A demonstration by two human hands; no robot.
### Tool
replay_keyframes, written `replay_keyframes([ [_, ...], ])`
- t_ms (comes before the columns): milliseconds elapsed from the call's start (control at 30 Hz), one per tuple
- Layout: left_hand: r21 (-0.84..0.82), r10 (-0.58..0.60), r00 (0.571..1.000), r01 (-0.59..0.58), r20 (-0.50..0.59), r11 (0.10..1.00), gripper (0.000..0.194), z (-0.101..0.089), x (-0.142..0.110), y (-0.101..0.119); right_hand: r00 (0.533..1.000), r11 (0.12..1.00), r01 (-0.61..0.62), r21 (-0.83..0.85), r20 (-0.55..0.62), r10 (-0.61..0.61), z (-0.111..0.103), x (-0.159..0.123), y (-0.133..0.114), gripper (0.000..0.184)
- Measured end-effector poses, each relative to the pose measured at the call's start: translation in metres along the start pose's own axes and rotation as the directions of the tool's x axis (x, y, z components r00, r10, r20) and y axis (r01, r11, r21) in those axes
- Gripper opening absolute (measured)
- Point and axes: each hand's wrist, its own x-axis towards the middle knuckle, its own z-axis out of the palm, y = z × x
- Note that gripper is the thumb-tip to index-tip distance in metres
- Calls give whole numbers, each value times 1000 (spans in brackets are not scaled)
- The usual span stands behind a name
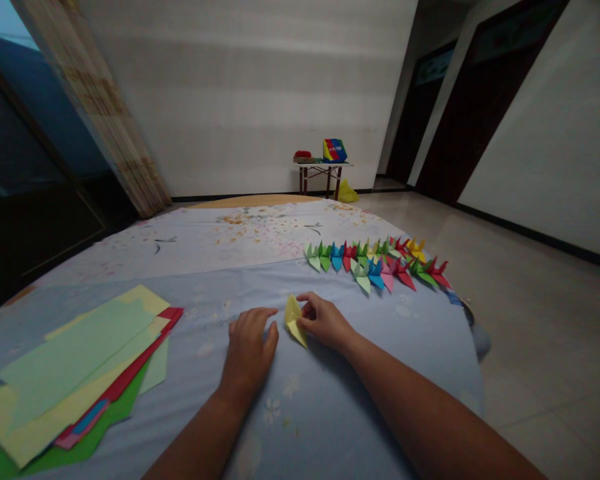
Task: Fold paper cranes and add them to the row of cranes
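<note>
A small folded piece of yellow paper (293, 321) is pinched between the thumb and fingers of my right hand (325, 321), just over the blue cloth in the middle. To its left, my left hand (253, 343) rests low with thumb and fingers apart and nothing between them; a narrow gap separates it from the paper. Rows of folded paper cranes (373, 272) in green, blue, red, pink and yellow stand beyond my right hand. On the far left lies a loose pile of coloured paper sheets (80, 353), pale green and yellow on top, red and green below.
A blue cloth (205, 427) and a white flowered cloth (195, 230) cover the round table. Against the back wall, a small table (325, 164) carries a multicoloured box (335, 151) and a red item. A yellow bag (348, 192) lies on the floor beside it.
</note>
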Motion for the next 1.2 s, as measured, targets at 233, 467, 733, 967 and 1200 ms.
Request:
replay_keyframes([
  [233,249,106,959,-174,264,953,29,3,-10,24,996,978,63,-201,-43,-73,2,-2,0,38],
  [467,295,53,952,-146,301,944,31,4,-10,18,989,938,91,-334,-80,-124,0,-1,-1,23],
  [733,276,53,945,-147,322,950,30,2,-9,14,985,910,158,-383,-1,-171,-8,-1,1,11],
  [967,217,84,940,-162,331,963,35,1,-8,8,980,908,198,-370,71,-185,-16,-2,0,13],
  [1200,174,95,954,-149,283,973,28,2,-5,8,980,911,192,-365,112,-162,-17,0,6,20],
])
